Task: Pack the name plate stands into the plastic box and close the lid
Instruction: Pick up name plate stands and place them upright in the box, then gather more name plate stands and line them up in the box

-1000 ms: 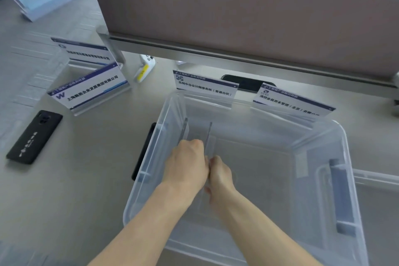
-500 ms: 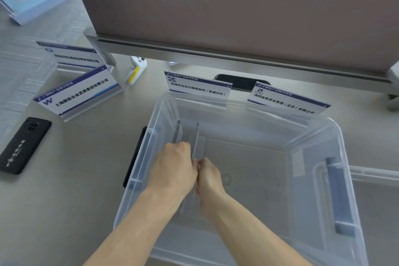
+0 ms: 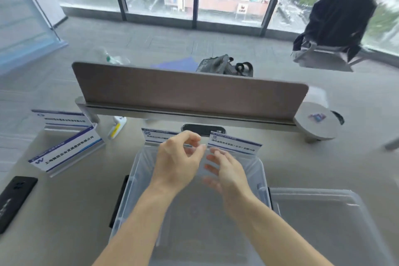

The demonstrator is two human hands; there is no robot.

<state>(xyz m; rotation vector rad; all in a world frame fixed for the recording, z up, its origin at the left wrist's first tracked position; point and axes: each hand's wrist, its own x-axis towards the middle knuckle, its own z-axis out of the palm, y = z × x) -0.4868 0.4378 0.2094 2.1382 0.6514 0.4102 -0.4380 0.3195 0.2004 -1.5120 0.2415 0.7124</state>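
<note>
The clear plastic box (image 3: 134, 179) stands open on the desk in front of me. My left hand (image 3: 177, 157) and my right hand (image 3: 226, 171) hover above its far half, fingers apart, holding nothing. Two name plate stands (image 3: 156, 136) (image 3: 236, 144) stand just behind the box's far rim. Two more name plate stands (image 3: 64, 154) (image 3: 62, 119) stand at the left of the desk. The clear lid (image 3: 323, 214) lies flat on the desk against the box's right side. My arms and blur hide what lies inside the box.
A black phone (image 3: 13, 197) lies at the desk's left edge. A black strip (image 3: 118, 201) lies along the box's left wall. The brown divider panel (image 3: 190, 90) closes off the back. A white bottle (image 3: 117, 126) and a round grey stand (image 3: 315, 124) sit beneath it.
Both hands have let go of the clear stands inside the box, risen out of it and opened. The view has tilted up and now shows the windows.
</note>
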